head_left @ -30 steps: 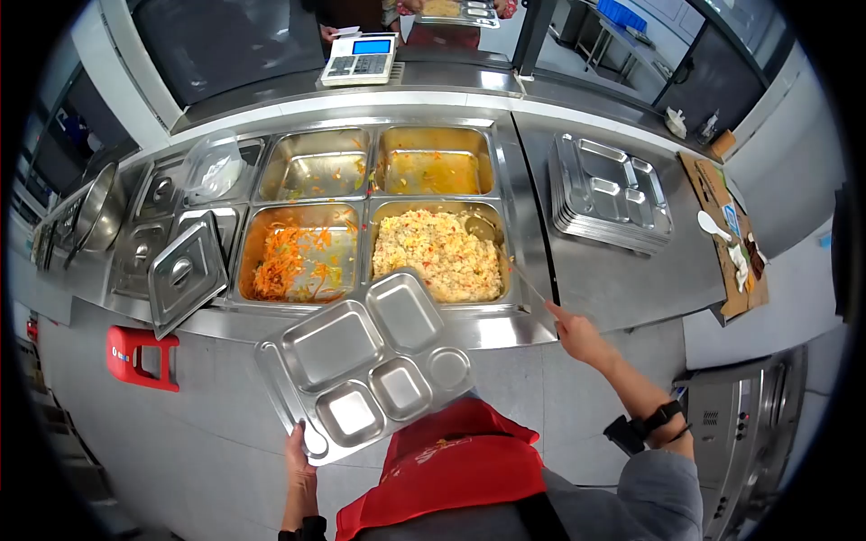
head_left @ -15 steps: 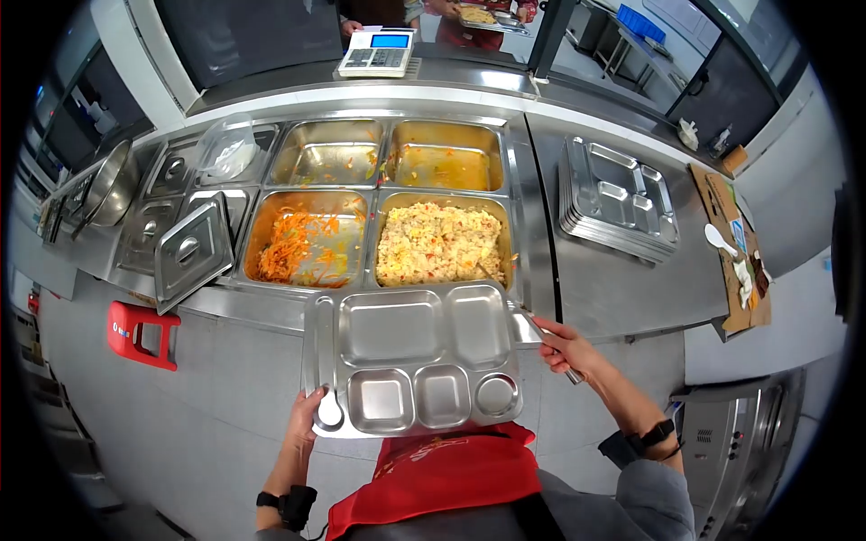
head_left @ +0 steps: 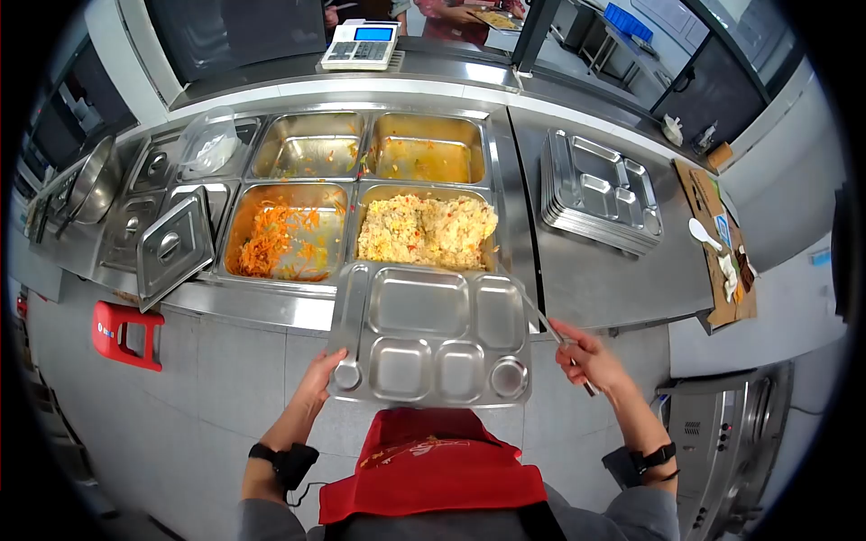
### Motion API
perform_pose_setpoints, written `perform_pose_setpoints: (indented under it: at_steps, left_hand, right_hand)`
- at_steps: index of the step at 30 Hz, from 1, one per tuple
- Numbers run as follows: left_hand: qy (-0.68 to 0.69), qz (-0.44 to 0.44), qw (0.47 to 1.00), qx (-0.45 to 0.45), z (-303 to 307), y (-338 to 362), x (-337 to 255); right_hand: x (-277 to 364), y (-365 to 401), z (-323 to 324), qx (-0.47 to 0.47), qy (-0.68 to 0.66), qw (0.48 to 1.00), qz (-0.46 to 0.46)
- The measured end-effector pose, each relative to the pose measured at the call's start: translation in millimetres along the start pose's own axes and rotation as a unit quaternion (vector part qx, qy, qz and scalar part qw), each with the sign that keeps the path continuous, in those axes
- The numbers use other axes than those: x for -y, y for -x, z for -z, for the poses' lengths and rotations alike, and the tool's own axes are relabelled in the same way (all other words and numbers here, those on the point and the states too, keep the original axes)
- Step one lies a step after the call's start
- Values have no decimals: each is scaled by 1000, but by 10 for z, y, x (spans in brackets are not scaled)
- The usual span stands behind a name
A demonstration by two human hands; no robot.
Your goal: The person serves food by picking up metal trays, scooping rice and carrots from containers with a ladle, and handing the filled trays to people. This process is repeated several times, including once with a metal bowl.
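Note:
My left hand (head_left: pixel 318 375) grips the left edge of a steel compartment tray (head_left: pixel 420 302), held level in front of the food pans. All of the tray's compartments look bare. My right hand (head_left: pixel 586 359) is closed round the long metal handle of a serving spoon (head_left: pixel 538 314). The spoon's head is hidden behind the tray's far right corner. Just beyond the tray lies a pan of fried rice (head_left: pixel 424 227), with a dip in the top of the heap. To its left, shredded carrot (head_left: pixel 263 245) covers part of another pan.
Two nearly emptied pans (head_left: pixel 311 149) sit behind. A loose lid (head_left: pixel 173 252) leans at the left. Stacked trays (head_left: pixel 604 203) stand on the right counter. A scale (head_left: pixel 359 45) sits on the ledge, with people beyond. A red stool (head_left: pixel 128 335) is on the floor.
The tray has moved right and slightly away from me, with my left hand on it. A dip now shows in the rice. My right hand keeps its hold on the spoon. The view has shifted slightly.

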State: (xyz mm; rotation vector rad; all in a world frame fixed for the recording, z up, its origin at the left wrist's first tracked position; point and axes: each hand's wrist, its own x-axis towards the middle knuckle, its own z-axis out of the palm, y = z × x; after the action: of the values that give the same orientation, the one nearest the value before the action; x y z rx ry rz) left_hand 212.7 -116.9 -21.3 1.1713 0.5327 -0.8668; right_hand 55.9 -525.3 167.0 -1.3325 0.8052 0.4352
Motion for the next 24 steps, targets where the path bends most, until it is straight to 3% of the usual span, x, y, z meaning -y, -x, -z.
perform_pose_setpoints:
  at_steps: [4, 5, 7, 11, 14, 17, 19, 20, 22, 24]
  left_hand:
    - [27, 2, 999, -36, -298, -247, -42]
    - [24, -10, 1000, -10, -305, -290, -34]
    - [17, -34, 998, 41, -439, -252, -154]
    - [31, -29, 997, 60, -441, -292, -125]
    - [26, -21, 998, 50, -421, -280, -118]
    - [3, -18, 998, 58, -272, -300, -41]
    - [-15, -10, 998, 66, -214, -221, -56]
    - [-20, -13, 999, 23, -301, -61, -119]
    - [-11, -21, 998, 51, -167, -109, -26]
    - [-10, -22, 999, 47, -50, -118, 67]
  right_hand:
    - [-486, 158, -84, -13, 117, 993, 31]
    - [-645, 129, -109, -44, 220, 962, 154]
    - [-912, 58, -207, -102, 406, 823, 383]
    - [-957, 166, -285, -157, 458, 822, 300]
    - [-877, 106, -148, -147, 435, 815, 354]
    - [-584, -204, 73, -179, 457, 799, 347]
    - [-238, -590, 220, -193, 519, 760, 341]
    - [-83, -798, 254, -189, 551, 747, 321]
    - [140, -1189, 282, -175, 612, 719, 279]
    - [193, -1456, 250, -97, 548, 773, 303]
